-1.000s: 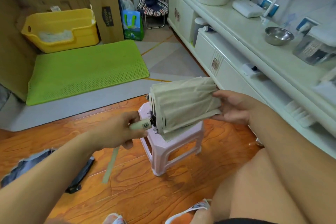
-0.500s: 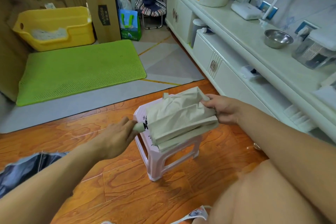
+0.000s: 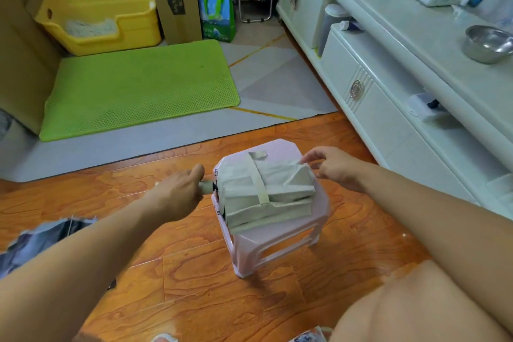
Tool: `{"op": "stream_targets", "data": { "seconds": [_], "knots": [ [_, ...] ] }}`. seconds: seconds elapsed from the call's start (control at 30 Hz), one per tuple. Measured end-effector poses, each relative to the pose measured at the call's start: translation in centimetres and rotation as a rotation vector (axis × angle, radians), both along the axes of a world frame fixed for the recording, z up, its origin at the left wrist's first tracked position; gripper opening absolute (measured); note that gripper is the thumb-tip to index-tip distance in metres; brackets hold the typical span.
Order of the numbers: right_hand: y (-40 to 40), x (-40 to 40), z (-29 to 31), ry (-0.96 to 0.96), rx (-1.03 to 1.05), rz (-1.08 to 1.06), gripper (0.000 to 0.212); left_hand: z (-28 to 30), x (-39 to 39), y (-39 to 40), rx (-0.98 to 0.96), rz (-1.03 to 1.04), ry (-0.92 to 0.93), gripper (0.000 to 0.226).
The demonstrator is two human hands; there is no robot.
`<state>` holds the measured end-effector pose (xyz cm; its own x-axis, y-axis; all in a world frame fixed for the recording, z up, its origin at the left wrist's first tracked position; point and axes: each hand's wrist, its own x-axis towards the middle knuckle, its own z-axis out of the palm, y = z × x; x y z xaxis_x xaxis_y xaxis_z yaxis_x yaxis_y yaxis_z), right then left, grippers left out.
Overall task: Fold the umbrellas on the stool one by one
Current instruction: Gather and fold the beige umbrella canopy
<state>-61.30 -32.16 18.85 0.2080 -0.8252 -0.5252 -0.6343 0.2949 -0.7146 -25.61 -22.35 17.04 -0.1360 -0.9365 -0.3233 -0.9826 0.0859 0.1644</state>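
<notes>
1. Head view: a pink stool stands on the wooden floor, a beige umbrella lying collapsed on its seat, pleats gathered, strap loose.
2. Left of the stool, the left hand grips the umbrella's handle; at the stool's right edge, right hand fingers pinch the canopy's edge.
3. Judged step: wrapping pleats; next, fasten the strap.
4. Far beyond the stool, a yellow bin holds pale material.

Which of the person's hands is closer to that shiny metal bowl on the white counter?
The right hand. It pinches the beige umbrella at its far end, toward the counter side below the metal bowl. The left hand grips the handle, farther away.
</notes>
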Motion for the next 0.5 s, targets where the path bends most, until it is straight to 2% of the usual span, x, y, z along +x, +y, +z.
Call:
{"op": "stream_targets", "data": {
  "seconds": [0.07, 0.13, 0.2, 0.23, 0.33, 0.4, 0.5],
  "knots": [
    [-0.5, -0.4, 0.8, 0.024, -0.027, -0.005, 0.058, 0.0, -0.4, -0.3, 0.084, 0.035, 0.060, 0.048],
    [-0.8, -0.8, 1.7, 0.039, -0.088, -0.001, 0.043, 0.2, -0.7, -0.5, 0.166, 0.090, 0.096, 0.060],
    [-0.7, -0.8, 2.6, 0.086, -0.108, 0.041, 0.020, 0.2, -0.7, -1.0, 0.221, 0.096, 0.071, 0.053],
    [-0.3, -0.6, 3.4, 0.116, -0.093, 0.094, 0.015, 0.3, -0.6, -1.3, 0.239, 0.080, 0.037, 0.047],
    [1.4, 1.5, 6.0, 0.177, -0.019, 0.301, 0.037, 0.9, -0.7, -1.4, 0.278, 0.019, -0.050, 0.039],
    [2.9, 3.8, 6.6, 0.230, 0.022, 0.439, 0.044, 1.1, -0.6, -1.3, 0.273, -0.006, -0.098, 0.036],
    [4.3, 7.3, 5.1, 0.275, 0.055, 0.479, 0.049, 0.4, -0.1, -1.3, 0.224, -0.054, -0.131, 0.029]
  ]
}}
